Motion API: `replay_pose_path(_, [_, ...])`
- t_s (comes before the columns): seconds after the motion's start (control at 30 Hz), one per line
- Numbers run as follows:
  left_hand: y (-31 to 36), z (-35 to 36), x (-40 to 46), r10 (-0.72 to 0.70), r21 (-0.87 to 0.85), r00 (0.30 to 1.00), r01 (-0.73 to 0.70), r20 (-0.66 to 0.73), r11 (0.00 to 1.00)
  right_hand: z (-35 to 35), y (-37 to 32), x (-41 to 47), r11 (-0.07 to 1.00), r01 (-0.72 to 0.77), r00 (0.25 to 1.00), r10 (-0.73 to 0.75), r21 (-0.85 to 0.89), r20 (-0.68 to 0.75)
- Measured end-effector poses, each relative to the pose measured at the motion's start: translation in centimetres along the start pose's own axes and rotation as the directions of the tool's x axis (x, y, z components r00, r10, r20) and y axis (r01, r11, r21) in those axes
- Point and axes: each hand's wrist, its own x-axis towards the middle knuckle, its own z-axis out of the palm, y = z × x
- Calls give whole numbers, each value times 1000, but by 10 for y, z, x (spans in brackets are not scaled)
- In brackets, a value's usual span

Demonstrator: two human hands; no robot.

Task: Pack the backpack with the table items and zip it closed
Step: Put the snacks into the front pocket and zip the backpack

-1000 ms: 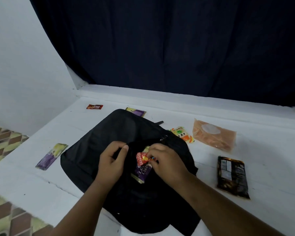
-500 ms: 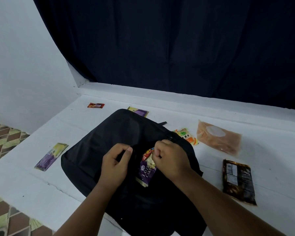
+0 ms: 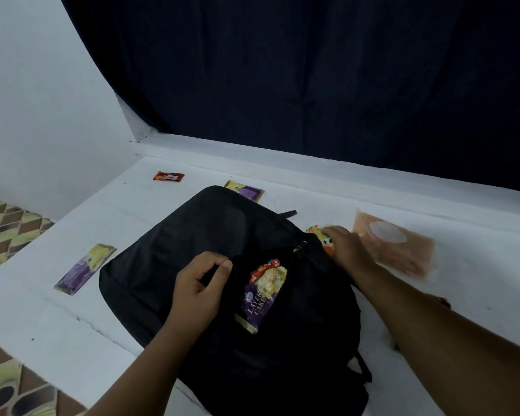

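Now the black backpack (image 3: 192, 250) lies flat on the white table (image 3: 463, 295), with a purple layer-cake packet (image 3: 260, 298) sticking out of its opening, just beside the left hand's (image 3: 197, 291) fingertips, which pinch the opening's edge. The right hand (image 3: 347, 249) rests its fingers on an orange-green snack packet (image 3: 318, 234) beside the bag; whether they grip it cannot be told.

The middle of the desk (image 3: 478, 295) is taken up by the backpack (image 3: 192, 235). Its left flank is bounded by a purple wrapper (image 3: 83, 270); bare desk is left between them.
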Motion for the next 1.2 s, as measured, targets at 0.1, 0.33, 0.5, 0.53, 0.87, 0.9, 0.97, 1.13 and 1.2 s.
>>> replay_pose_path(0.1, [-1,1,1,-1,9,1000,1,4,1000,11,9,8,993,-46,999,45,-105,-7])
replay_pose_path(0.33, [-3,1,0,-8,19,1000,8,3,1000,8,10,-6,998,-16,992,24,63,-127])
replay_pose_path(0.5, [-2,0,-2,-23,29,1000,23,-5,999,-24,-23,-35,913,45,881,155,405,-447])
replay_pose_path(0.53, [-2,0,-2,-28,27,1000,28,-8,999,-33,-31,-43,888,78,877,155,453,-455])
replay_pose_path(0.87, [-1,2,-4,-40,-20,999,39,-22,999,-11,-86,-137,810,570,793,-499,136,-350])
replay_pose_path(0.9, [-2,2,-5,-39,-24,999,39,-22,999,-1,-86,-142,802,589,791,-548,97,-273])
replay_pose_path(0.97, [-2,1,-5,-27,-17,999,27,-25,1000,15,-86,-146,797,602,790,-588,41,-172])
replay_pose_path(1.13, [3,2,-6,30,-8,998,-31,-51,999,25,-102,-131,846,528,845,-514,77,-150])
replay_pose_path(1.2, [5,1,-8,66,23,994,-65,-82,998,26,-113,-127,863,490,867,-465,127,-181])
